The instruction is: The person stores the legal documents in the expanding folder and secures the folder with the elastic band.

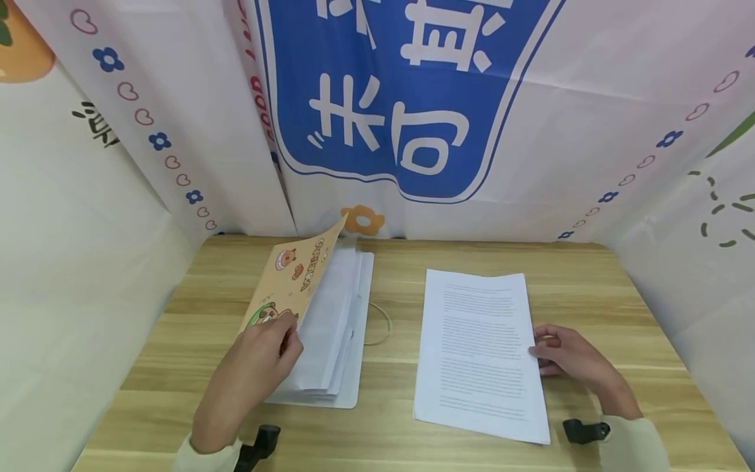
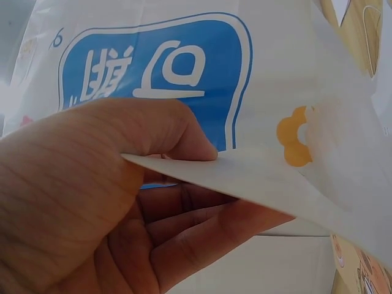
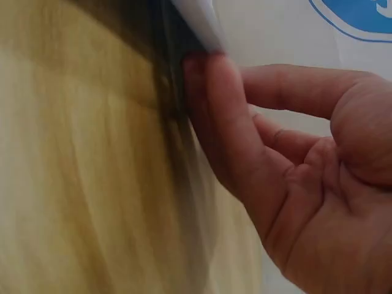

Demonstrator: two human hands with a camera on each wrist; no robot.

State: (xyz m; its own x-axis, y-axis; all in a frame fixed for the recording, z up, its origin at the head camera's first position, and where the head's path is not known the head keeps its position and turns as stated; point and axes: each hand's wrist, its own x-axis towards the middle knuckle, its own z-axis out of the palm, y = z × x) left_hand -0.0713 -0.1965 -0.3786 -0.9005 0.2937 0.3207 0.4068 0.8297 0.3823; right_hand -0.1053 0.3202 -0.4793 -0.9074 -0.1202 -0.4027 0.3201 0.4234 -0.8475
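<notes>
My left hand (image 1: 259, 364) pinches the edge of the tan cover (image 1: 307, 269) of a folder, which has cartoon animals on it and stands tilted up. In the left wrist view the thumb lies on the cover's pale inner side (image 2: 257, 177), fingers beneath. White sheets (image 1: 330, 314) show inside the folder, slightly uneven at their right edges. To the right lies a stack of printed paper (image 1: 480, 354), text side up. My right hand (image 1: 575, 357) grips its right edge, and in the right wrist view the fingertips (image 3: 223, 79) meet at the paper's edge.
A thin elastic cord (image 1: 386, 324) loops out from the folder's right side onto the wooden table (image 1: 392, 380). Printed white cloth (image 1: 560, 164) hangs behind the table and along both sides. Black wrist mounts (image 1: 584, 431) sit by both sleeves.
</notes>
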